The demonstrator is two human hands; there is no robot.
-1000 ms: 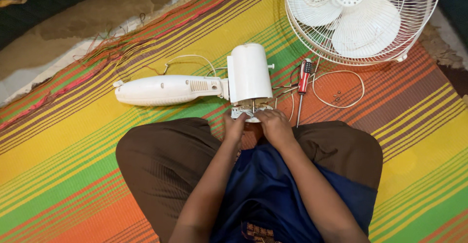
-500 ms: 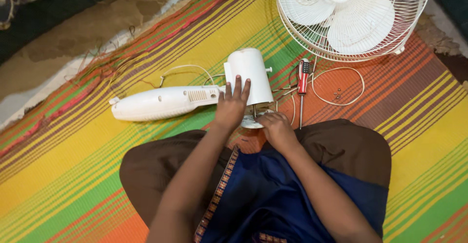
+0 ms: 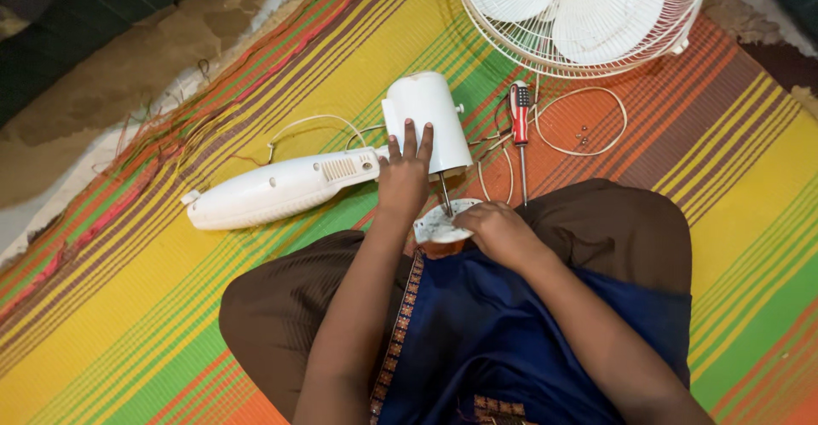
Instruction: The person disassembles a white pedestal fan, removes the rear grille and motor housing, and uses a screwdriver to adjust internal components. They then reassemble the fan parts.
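Observation:
I sit cross-legged on a striped mat (image 3: 128,323). My left hand (image 3: 405,178) presses flat on a white cylindrical fan motor housing (image 3: 426,118), fingers spread over its near end. A thin metal shaft (image 3: 445,195) sticks out of the housing toward me. My right hand (image 3: 498,229) grips a round white plastic cover (image 3: 439,225) at the tip of that shaft. A white fan neck piece (image 3: 273,190) joins the housing on its left.
A red-handled screwdriver (image 3: 520,122) lies right of the housing. A white cord (image 3: 588,122) loops beside it, with a few small screws inside the loop. The fan's wire guard and white blades (image 3: 579,11) lie at the top. Bare floor (image 3: 128,84) borders the mat at upper left.
My left hand has gone from my lap up onto the motor housing. My right hand has drawn the round cover away from the housing, baring the shaft. The view moved closer.

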